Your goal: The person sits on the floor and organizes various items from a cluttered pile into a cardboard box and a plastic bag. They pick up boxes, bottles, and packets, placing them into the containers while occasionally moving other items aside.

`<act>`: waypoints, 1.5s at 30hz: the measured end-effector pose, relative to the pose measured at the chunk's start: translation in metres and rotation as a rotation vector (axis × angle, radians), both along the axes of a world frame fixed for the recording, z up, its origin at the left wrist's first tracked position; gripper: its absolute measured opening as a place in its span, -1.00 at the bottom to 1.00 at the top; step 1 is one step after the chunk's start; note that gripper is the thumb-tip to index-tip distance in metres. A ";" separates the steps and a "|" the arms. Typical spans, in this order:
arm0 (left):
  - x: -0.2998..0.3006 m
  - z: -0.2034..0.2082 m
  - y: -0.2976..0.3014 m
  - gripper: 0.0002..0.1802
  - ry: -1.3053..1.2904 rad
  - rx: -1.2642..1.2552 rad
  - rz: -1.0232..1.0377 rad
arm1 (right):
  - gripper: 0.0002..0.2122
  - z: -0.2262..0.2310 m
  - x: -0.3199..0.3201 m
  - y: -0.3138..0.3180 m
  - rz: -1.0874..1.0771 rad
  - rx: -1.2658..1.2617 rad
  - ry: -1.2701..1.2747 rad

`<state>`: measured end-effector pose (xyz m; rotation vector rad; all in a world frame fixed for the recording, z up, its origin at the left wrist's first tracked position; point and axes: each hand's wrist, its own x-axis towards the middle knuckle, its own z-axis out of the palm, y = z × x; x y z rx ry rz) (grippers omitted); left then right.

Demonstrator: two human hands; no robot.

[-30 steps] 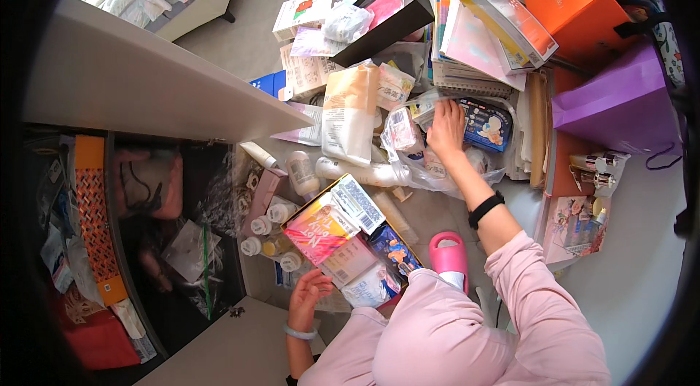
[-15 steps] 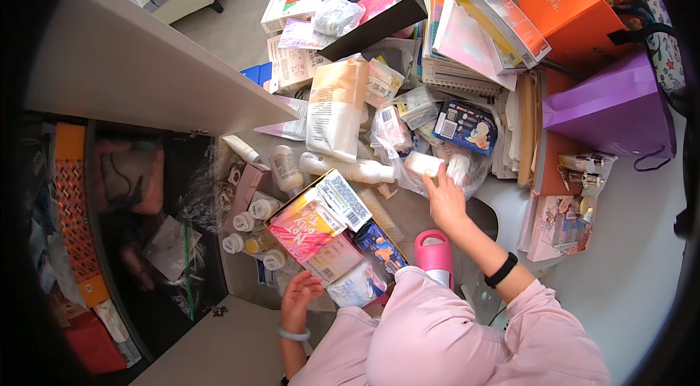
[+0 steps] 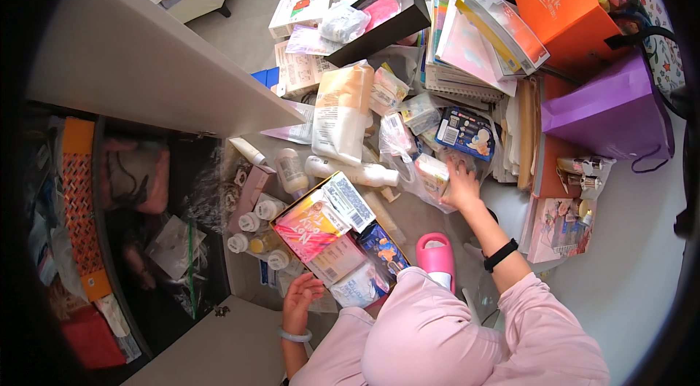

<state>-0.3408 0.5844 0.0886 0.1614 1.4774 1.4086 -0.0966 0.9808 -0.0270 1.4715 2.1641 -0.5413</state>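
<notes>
My right hand (image 3: 462, 186) reaches into a clear plastic bag (image 3: 408, 180), fingers apart beside a small white packet (image 3: 432, 174). Just beyond the fingers a dark blue box (image 3: 465, 132) with a cartoon picture lies in the bag. My left hand (image 3: 300, 300) rests at the near left side of an open box (image 3: 271, 224), fingers loosely bent and apart, holding nothing visible. Packed inside it are a pink and yellow carton (image 3: 310, 225), a white and grey box (image 3: 348, 201), a dark blue packet (image 3: 382, 249) and a white and blue packet (image 3: 359, 286).
White-capped bottles (image 3: 268, 207) stand left of the box. Past it lie a white bottle (image 3: 351, 170) and a large beige and white pack (image 3: 341, 115). An open cabinet door (image 3: 168, 58) juts in from the left. Paper stacks (image 3: 467, 51) and a purple bag (image 3: 605, 112) stand right.
My right hand has moved slightly right and deeper into the plastic bag, and the white packet now sits lower, tilted. My left hand stays beside the box. The view has shifted slightly.
</notes>
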 end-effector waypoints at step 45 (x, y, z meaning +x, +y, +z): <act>0.023 0.010 0.022 -0.35 0.193 -0.398 -0.216 | -0.60 0.098 -0.116 -0.155 0.134 -0.729 0.809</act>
